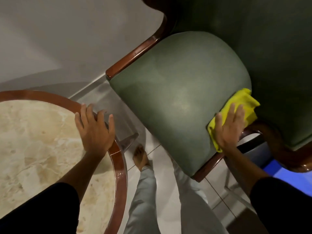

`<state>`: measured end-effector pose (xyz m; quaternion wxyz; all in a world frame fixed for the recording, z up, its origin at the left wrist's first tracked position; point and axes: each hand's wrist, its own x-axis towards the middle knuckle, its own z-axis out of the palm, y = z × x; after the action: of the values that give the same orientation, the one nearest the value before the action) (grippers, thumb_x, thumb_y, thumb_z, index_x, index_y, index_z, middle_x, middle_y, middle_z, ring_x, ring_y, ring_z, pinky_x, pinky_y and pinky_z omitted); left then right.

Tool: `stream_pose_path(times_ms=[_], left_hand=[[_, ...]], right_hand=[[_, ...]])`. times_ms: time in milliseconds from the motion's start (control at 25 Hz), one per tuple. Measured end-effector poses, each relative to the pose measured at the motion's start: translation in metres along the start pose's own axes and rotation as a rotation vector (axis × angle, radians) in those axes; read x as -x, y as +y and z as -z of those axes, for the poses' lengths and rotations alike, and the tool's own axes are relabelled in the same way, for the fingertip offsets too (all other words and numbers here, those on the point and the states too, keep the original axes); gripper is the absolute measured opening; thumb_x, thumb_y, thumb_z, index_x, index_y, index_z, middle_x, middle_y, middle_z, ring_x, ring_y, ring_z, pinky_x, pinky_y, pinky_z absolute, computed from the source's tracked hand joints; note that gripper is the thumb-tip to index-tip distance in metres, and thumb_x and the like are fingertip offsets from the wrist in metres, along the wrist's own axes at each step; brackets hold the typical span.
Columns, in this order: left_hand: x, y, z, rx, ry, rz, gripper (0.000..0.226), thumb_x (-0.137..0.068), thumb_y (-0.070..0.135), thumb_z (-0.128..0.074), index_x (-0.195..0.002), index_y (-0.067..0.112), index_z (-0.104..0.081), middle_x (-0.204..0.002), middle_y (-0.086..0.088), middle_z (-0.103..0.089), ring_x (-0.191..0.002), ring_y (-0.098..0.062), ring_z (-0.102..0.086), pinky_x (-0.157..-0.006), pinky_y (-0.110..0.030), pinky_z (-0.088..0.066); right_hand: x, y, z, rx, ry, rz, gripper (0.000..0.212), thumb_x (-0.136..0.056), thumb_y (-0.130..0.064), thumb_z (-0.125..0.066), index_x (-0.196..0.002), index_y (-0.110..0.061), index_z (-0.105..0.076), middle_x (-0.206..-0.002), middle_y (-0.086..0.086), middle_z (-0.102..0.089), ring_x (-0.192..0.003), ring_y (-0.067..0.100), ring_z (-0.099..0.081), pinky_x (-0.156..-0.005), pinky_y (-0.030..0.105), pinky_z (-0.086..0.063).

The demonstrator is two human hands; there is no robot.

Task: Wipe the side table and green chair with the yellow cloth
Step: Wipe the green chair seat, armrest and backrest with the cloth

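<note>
The green chair (177, 92) fills the middle and right, its padded seat ringed by a brown wooden frame. My right hand (230, 125) presses the yellow cloth (243, 102) flat on the seat's right edge, close to the backrest. The round side table (120, 164) sits at lower left, with a beige marble top and a brown wooden rim. My left hand (94, 129) rests flat on the table's right edge, fingers spread, holding nothing.
A pale wall rises behind the table and chair. White floor tiles (168, 191) lie between them, where my legs and a bare foot (141, 157) stand. A blue patch (283, 174) shows under the chair's right armrest.
</note>
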<state>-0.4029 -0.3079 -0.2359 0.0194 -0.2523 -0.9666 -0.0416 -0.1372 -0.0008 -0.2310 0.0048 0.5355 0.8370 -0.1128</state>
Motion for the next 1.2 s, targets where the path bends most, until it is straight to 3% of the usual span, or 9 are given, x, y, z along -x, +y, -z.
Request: stream_pose_path(times_ms=[120,360,480,560,640,800,960,1120,1200], left_hand=[[0.000,0.001,0.002,0.025,0.001,-0.011,0.049,-0.100,0.046,-0.033,-0.112,0.011,-0.065,-0.142,-0.018,-0.052,-0.143,-0.034,-0.035,-0.118,-0.051,-0.021],[-0.003,0.016,0.016,0.113,-0.167,0.039,0.052,-0.097,0.047,-0.036,-0.119,0.008,-0.063,-0.145,-0.022,-0.048,-0.145,-0.037,-0.030,-0.119,-0.056,-0.016],[-0.002,0.047,0.030,0.152,-0.215,-0.163,0.044,-0.095,0.048,-0.038,-0.120,0.018,-0.059,-0.131,-0.013,-0.060,-0.129,-0.032,-0.048,-0.107,-0.054,-0.036],[0.002,0.085,0.037,0.258,-0.498,-0.249,0.042,-0.093,0.057,-0.033,-0.108,0.029,-0.060,-0.113,0.000,-0.068,-0.108,-0.022,-0.058,-0.087,-0.039,-0.046],[0.009,0.130,0.040,0.435,-0.923,-0.058,0.060,-0.086,0.075,-0.030,-0.088,0.027,-0.066,-0.088,0.006,-0.073,-0.085,-0.017,-0.065,-0.071,-0.031,-0.047],[0.015,0.177,0.041,0.853,-1.113,0.558,0.041,-0.081,0.057,-0.067,-0.082,0.016,-0.069,-0.084,-0.005,-0.076,-0.083,-0.023,-0.072,-0.075,-0.037,-0.058],[0.001,0.229,0.070,1.604,-1.070,0.944,0.048,-0.080,0.027,-0.071,-0.125,0.011,-0.063,-0.124,-0.019,-0.070,-0.113,-0.036,-0.067,-0.096,-0.049,-0.053],[-0.050,0.359,0.140,1.734,-0.983,0.676,0.053,-0.086,-0.001,-0.063,-0.137,0.007,-0.051,-0.131,-0.024,-0.063,-0.116,-0.037,-0.063,-0.100,-0.050,-0.050],[-0.072,0.439,0.186,1.737,-1.035,0.404,0.057,-0.084,-0.004,-0.065,-0.137,0.009,-0.050,-0.122,-0.018,-0.069,-0.105,-0.028,-0.070,-0.087,-0.040,-0.058]], right_hand=[[-0.033,-0.030,0.006,-0.076,0.012,-0.282,0.075,-0.094,-0.055,-0.028,-0.156,-0.014,-0.017,-0.165,0.018,-0.010,-0.152,0.038,-0.008,-0.120,0.060,-0.014],[0.022,-0.081,-0.003,0.172,-0.245,0.980,0.071,-0.095,-0.063,-0.031,-0.155,-0.025,-0.022,-0.165,0.007,-0.017,-0.153,0.027,-0.011,-0.120,0.053,-0.021],[0.026,-0.060,0.023,0.080,-0.160,0.479,0.082,-0.082,-0.071,-0.051,-0.146,-0.023,-0.033,-0.151,0.014,-0.042,-0.138,0.033,-0.041,-0.106,0.051,-0.041],[0.044,-0.046,0.036,-0.097,-0.270,-0.101,0.085,-0.069,-0.074,-0.065,-0.130,-0.021,-0.041,-0.127,0.010,-0.057,-0.115,0.031,-0.057,-0.091,0.047,-0.049],[0.055,-0.050,0.040,-0.339,-0.523,-0.372,0.070,-0.069,-0.062,-0.076,-0.116,-0.018,-0.048,-0.108,0.007,-0.063,-0.100,0.029,-0.063,-0.082,0.042,-0.052],[0.041,-0.076,0.060,-0.739,-0.670,-0.392,0.010,-0.078,-0.020,-0.075,-0.076,-0.018,-0.065,-0.075,0.002,-0.067,-0.078,0.024,-0.065,-0.060,0.028,-0.048],[0.014,-0.060,0.129,-1.023,-0.684,-0.414,0.027,-0.065,-0.013,-0.072,-0.088,-0.020,-0.059,-0.086,0.003,-0.068,-0.084,0.024,-0.065,-0.074,0.040,-0.056],[-0.024,-0.006,0.241,-0.855,-0.295,-0.261,0.059,-0.067,-0.006,-0.069,-0.105,-0.035,-0.035,-0.085,-0.006,-0.057,-0.070,0.010,-0.058,-0.055,0.014,-0.045],[-0.038,0.032,0.290,-0.848,0.031,-0.224,0.073,-0.065,0.001,-0.069,-0.113,-0.039,-0.032,-0.102,-0.001,-0.053,-0.084,0.013,-0.057,-0.068,0.017,-0.048]])
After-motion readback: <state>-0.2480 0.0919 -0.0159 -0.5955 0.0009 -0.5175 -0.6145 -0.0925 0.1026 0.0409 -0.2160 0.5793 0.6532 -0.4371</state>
